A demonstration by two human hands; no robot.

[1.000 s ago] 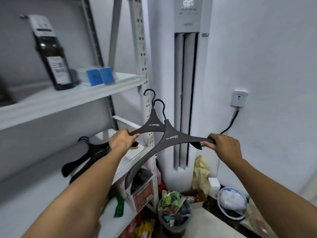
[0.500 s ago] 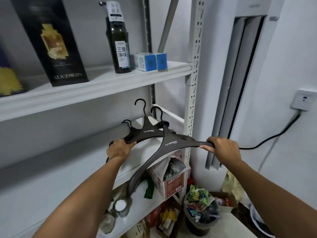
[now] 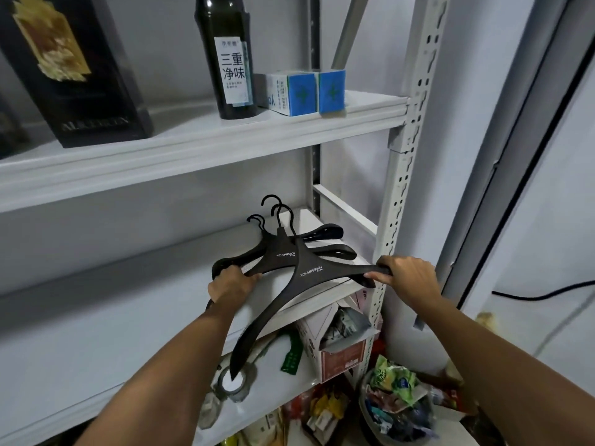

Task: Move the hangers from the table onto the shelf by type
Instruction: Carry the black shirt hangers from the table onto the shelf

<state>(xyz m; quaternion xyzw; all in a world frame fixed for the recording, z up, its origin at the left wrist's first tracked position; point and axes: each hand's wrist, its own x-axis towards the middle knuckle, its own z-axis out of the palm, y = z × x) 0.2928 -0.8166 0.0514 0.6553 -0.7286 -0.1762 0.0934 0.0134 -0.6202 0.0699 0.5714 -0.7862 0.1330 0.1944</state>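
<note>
Hangers in hand: two dark matte ones with white lettering, a rear hanger (image 3: 280,252) and a front hanger (image 3: 310,272), overlapping, with their hooks pointing into the rack.
Where they are: over the front right part of the middle shelf (image 3: 128,317), and I cannot tell whether they are touching it yet.
Left hand (image 3: 231,283): fingers are curled round the left arm-end of the rear hanger.
Right hand (image 3: 410,275): grasps the right arm-end of the front hanger, whose other arm slants down past the shelf edge toward a tape roll (image 3: 232,383) on the shelf below.
Shelved hangers (image 3: 325,232): glossy black ones lie at the right end of the middle shelf, just behind the held pair. Two small hooks show, so probably two.
Type: the held pair match each other. The shelved ones look shinier, and I cannot tell whether they are the same kind.
Done: some hangers are already on the shelf.
Left: this pair is not yet set down and let go. The table is out of view, so how many remain there is unknown.
Upper shelf: a dark bottle (image 3: 227,59), two blue boxes (image 3: 301,91) and a black carton (image 3: 77,75).
</note>
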